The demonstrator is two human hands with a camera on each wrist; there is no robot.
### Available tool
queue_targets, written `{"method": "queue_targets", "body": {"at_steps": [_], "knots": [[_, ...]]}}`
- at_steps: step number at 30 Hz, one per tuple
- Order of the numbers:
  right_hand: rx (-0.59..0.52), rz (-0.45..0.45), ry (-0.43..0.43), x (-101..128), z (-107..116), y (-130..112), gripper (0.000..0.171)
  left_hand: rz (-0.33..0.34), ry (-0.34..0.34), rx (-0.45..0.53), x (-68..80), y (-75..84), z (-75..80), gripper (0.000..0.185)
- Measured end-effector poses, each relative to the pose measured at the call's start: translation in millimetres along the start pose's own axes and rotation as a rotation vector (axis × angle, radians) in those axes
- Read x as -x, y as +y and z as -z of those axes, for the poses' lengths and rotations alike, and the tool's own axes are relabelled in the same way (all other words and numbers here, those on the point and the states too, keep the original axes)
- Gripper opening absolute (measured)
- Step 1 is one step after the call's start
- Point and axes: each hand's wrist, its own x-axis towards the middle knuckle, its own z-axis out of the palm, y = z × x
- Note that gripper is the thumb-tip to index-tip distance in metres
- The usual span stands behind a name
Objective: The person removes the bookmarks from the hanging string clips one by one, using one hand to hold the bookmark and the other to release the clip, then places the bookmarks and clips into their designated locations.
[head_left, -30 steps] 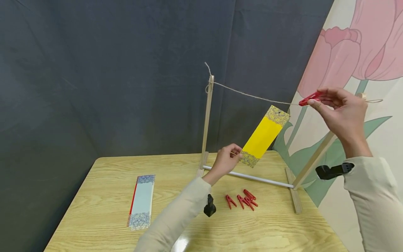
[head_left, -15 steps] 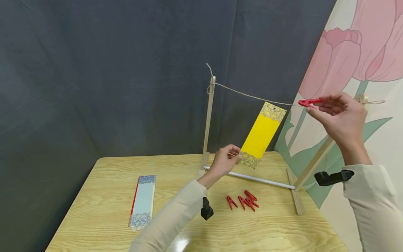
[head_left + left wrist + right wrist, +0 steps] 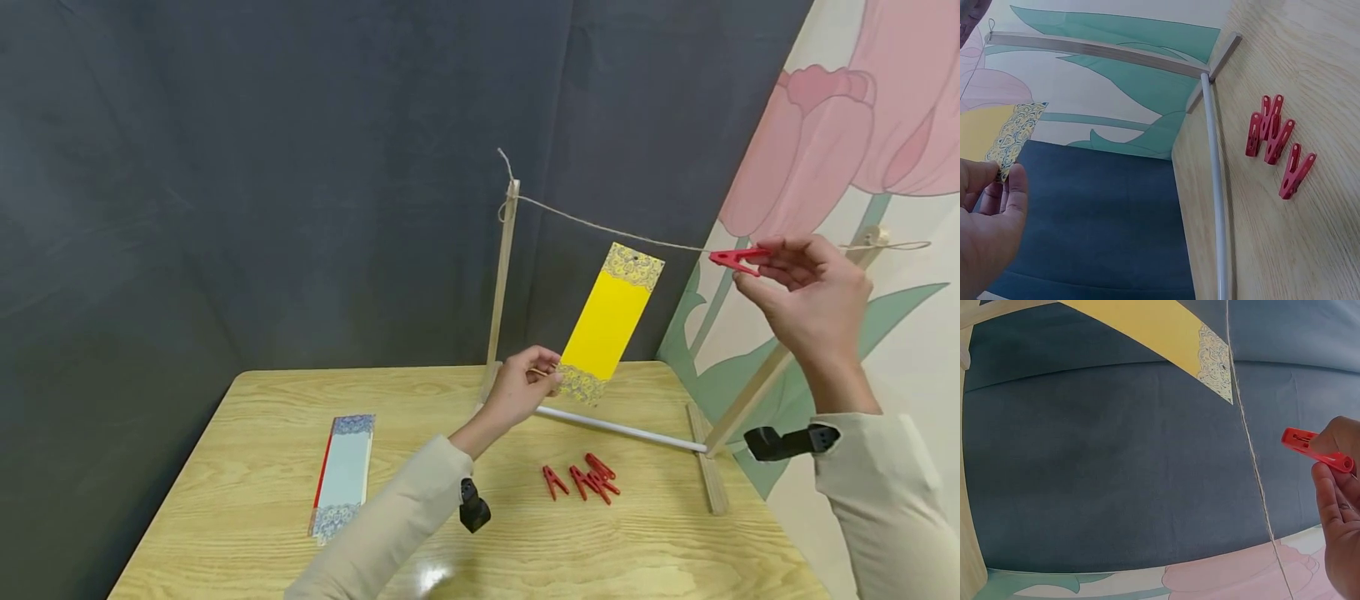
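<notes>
My left hand (image 3: 517, 390) pinches the lower left corner of a yellow card (image 3: 606, 321) with patterned ends and a small hole near the top. The card tilts to the right, its upper end just below a string (image 3: 592, 223). With thumb and fingers, my right hand (image 3: 813, 292) holds a red clothespin (image 3: 735, 260) by its handles. In the right wrist view the clothespin (image 3: 1310, 447) is apart from the string (image 3: 1252, 450), and the card's patterned end (image 3: 1216, 365) lies close to the string. The left wrist view shows the fingertips on the card's patterned edge (image 3: 1016, 134).
The string runs between two wooden posts (image 3: 504, 275), joined low down by a white rod (image 3: 622, 428). Several red clothespins (image 3: 581, 482) lie on the wooden table (image 3: 247, 467) in front. A stack of cards (image 3: 345, 471), pale blue on top, lies at left. A dark curtain (image 3: 300, 183) hangs behind.
The yellow card and my left hand have shifted slightly left, and the card stands a little more upright. The clothespin has turned and sunk slightly with my right hand. The view has shifted a little.
</notes>
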Motion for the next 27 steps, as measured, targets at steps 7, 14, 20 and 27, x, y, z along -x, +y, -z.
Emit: {"method": "queue_targets", "body": {"at_steps": [7,14,20,27], "knots": [[0.060,-0.017,-0.001,9.8,-1.4,0.4,0.037,0.004,-0.002,0.033,10.2,1.2,7.5,0.017],[0.055,-0.034,-0.004,20.5,-3.5,1.5,0.037,0.020,-0.005,0.051,23.4,3.8,17.6,0.020],[0.033,-0.021,0.002,31.5,-6.9,0.5,0.035,0.027,-0.008,0.076,35.8,1.9,27.9,0.021],[0.039,-0.044,0.009,44.6,-8.3,0.9,0.035,0.038,0.005,0.116,47.5,2.9,39.7,0.021]]}}
